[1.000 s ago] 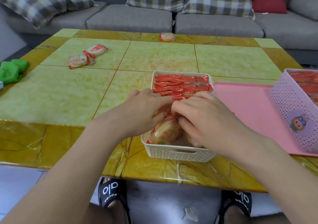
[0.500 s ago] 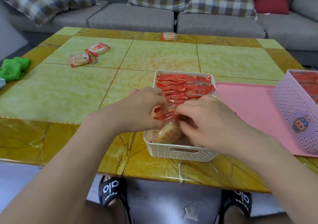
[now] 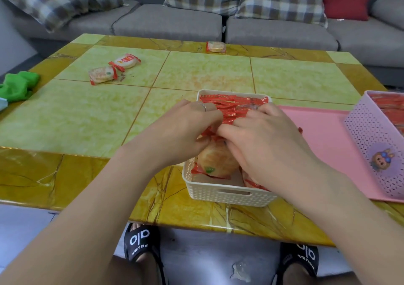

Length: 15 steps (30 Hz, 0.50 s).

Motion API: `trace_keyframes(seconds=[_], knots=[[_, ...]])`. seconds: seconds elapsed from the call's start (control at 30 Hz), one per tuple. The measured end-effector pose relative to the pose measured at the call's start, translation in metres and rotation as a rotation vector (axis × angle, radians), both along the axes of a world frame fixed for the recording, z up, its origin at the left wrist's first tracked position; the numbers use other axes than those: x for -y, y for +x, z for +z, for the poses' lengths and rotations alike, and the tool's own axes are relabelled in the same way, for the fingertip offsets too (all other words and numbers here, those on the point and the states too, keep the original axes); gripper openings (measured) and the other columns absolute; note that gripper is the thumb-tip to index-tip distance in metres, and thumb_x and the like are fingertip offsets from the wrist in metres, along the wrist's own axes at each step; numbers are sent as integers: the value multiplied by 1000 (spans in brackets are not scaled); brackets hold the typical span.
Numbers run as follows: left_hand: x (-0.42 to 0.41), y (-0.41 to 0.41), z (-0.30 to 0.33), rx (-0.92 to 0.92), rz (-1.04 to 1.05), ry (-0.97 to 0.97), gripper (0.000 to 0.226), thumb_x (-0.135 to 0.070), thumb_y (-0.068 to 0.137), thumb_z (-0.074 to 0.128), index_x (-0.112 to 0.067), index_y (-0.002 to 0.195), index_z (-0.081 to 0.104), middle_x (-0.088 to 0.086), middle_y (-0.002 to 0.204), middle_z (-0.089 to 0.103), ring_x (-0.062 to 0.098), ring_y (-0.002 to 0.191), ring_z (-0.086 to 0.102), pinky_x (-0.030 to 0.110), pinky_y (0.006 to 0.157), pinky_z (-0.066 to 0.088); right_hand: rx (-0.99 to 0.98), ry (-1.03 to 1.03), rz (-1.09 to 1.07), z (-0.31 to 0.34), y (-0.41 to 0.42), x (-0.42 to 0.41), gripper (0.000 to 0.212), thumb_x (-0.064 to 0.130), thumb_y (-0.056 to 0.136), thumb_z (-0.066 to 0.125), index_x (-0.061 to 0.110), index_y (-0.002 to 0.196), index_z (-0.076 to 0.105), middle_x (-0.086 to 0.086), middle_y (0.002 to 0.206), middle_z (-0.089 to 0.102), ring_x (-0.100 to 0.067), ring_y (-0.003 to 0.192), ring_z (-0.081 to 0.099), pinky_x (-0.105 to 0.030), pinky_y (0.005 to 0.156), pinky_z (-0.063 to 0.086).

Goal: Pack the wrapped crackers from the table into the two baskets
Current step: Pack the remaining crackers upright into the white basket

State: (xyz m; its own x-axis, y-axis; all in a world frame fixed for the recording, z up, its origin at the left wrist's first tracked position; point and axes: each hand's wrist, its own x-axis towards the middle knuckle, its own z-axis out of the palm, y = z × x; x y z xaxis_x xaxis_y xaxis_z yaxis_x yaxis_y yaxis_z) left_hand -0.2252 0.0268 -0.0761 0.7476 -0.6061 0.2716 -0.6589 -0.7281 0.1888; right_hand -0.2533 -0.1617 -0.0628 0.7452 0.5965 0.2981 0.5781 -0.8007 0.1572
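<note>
A cream basket (image 3: 229,194) stands at the table's near edge, packed with upright red-wrapped crackers (image 3: 236,103). My left hand (image 3: 185,131) and my right hand (image 3: 262,140) are both inside it, fingers curled on the wrappers of a cracker (image 3: 215,160) tilted at the basket's near end. A pink basket (image 3: 371,144) holding more red packs sits at the right on a pink tray (image 3: 323,136). Three wrapped crackers lie loose on the table: two at the far left (image 3: 102,74) (image 3: 125,61) and one at the far edge (image 3: 216,46).
A green cloth (image 3: 18,84) lies at the table's left edge. A grey sofa (image 3: 168,22) with checked cushions runs along the far side. My feet in black slippers (image 3: 140,241) show under the near edge of the yellow-green table (image 3: 65,120).
Both hands have shifted slightly further into the cream basket, pushing the packs together. The tilted cracker at the near end shows more. The loose crackers have not moved.
</note>
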Motion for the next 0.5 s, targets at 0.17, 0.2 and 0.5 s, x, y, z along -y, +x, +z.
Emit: trace_keyframes(seconds=[0.17,0.2,0.5], knots=[[-3,-2,-5,-114,24,14,21,-23,71,58,-18,91,57,-10,86,60,20,85,58,44,79,47,-112,59,27,-14,1,-9,16,27,91,61,21,106,61,3,90,67,-28,88,66,-42,79,40],[-5,-3,-5,-133,34,3,23,-23,72,59,-20,94,58,-11,88,61,19,86,59,44,80,47,-134,79,29,-15,2,-8,20,31,91,62,21,107,59,3,93,67,-27,90,65,-42,79,41],[-6,-18,7,-366,160,-47,44,-47,65,59,-27,103,61,-12,95,62,15,98,52,33,86,39,-246,168,-108,-1,-3,2,35,46,87,51,22,113,58,4,104,58,-22,101,53,-43,87,45]])
